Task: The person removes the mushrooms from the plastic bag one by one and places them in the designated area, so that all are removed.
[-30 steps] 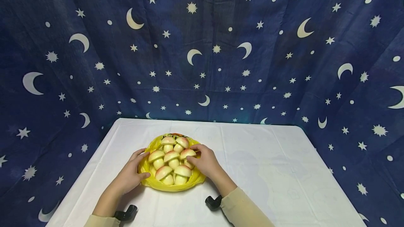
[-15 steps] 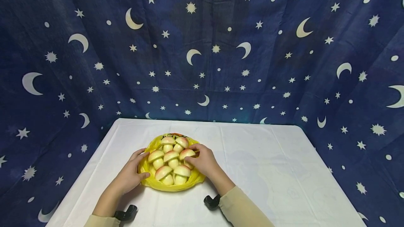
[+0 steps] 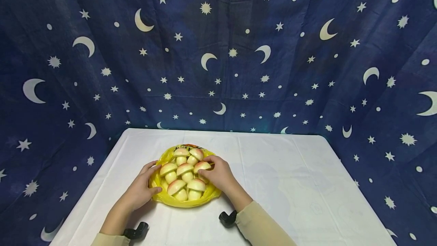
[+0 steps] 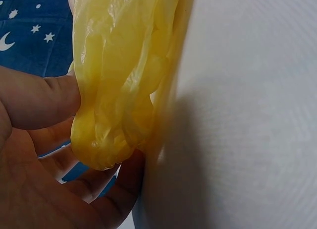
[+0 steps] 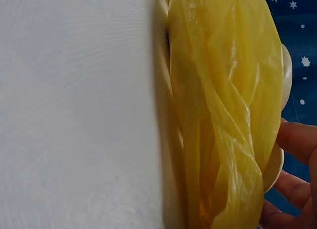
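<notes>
Several glossy cream mushroom-shaped pieces with reddish caps, one of them in the middle (image 3: 184, 169), sit close together in a yellow plastic bag (image 3: 177, 202) with its rim spread round them. My left hand (image 3: 138, 191) rests at the bag's left side, fingers apart, thumb against the yellow plastic (image 4: 116, 80) in the left wrist view. On the right, my right hand (image 3: 222, 174) pinches the rightmost mushroom-shaped piece (image 3: 202, 166), thumb on its cap and fingers behind it. Bag folds (image 5: 223, 105) hide most of that piece in the right wrist view.
The bag lies on a white-covered table (image 3: 283, 177), left of its middle. A dark blue curtain (image 3: 218, 67) with moons and stars hangs behind the table and along both sides. Black wrist mounts (image 3: 136, 231) sit near both cuffs.
My right hand and wrist have shifted slightly left, its thumb a little further over the cap. The left hand and the bag have hardly moved.
</notes>
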The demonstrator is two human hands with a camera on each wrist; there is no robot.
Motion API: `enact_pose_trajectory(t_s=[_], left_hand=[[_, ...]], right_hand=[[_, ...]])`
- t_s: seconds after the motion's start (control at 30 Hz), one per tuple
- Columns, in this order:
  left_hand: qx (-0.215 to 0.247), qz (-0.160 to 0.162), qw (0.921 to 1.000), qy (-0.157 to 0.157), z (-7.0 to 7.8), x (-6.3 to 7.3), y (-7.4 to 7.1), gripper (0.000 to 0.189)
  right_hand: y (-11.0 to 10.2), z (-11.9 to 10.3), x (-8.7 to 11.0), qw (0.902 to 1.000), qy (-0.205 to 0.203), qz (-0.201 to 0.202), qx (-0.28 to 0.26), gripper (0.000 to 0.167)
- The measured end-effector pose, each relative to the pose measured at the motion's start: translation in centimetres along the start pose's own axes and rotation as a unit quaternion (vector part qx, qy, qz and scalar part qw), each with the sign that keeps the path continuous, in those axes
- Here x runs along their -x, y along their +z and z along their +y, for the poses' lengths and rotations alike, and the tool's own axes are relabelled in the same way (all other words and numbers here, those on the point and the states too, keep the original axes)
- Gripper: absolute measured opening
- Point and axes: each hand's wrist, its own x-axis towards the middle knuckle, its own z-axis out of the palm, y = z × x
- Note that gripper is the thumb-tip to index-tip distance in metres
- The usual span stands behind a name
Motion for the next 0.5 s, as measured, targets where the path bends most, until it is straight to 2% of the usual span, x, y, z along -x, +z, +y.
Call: enact_pose_trajectory(t_s=[0.2, 0.5], left_hand=[[0.0, 0.002, 1.0, -0.003, -0.01, -0.01, 0.04, 0.079], [-0.002, 0.001, 1.0, -0.002, 0.07, 0.02, 0.06, 0.078]], right_hand=[[-0.01, 0.05, -0.07, 1.0, 0.006, -0.005, -0.005, 0.038], [-0.23, 0.09, 0.2, 0.9999, -0.007, -0.003, -0.014, 0.039]])
